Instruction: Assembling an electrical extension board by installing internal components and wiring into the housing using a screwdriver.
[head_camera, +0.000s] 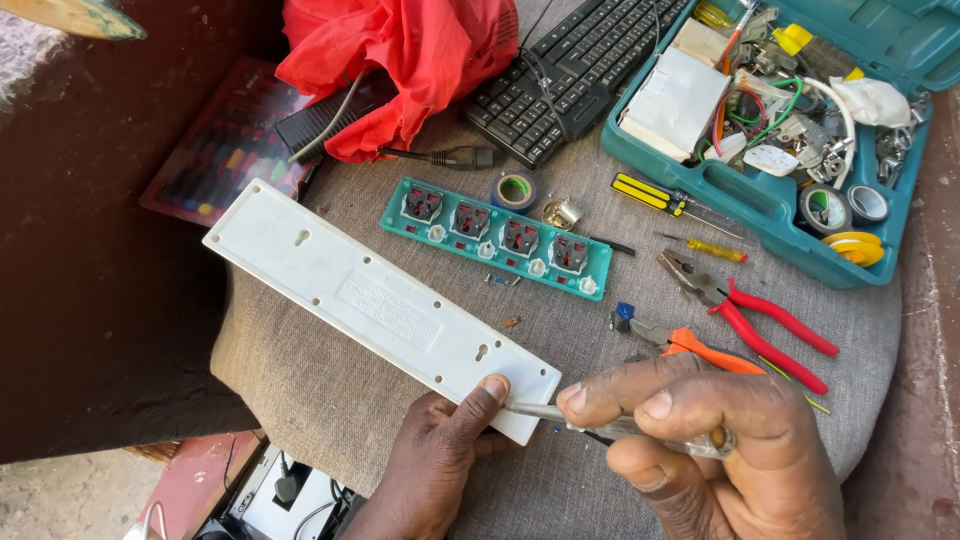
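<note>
A long white plastic power-strip cover (370, 305) lies back-side up across the grey cloth, running from upper left to lower right. My left hand (435, 465) grips its near end, thumb on top by the corner. My right hand (720, 440) holds a clear-handled screwdriver (600, 422), its metal tip reaching the cover's near corner just by my left thumb. Behind the cover lies a green socket board (497, 238) with several sockets, flat on the cloth.
Red-handled pliers (750, 315), orange-handled cutters (680, 342), two small screwdrivers (670, 203) and a tape roll (515, 190) lie on the cloth. An open teal toolbox (760, 195) of parts sits at the right rear, with a black keyboard (570, 70) and red cloth (400, 60) behind.
</note>
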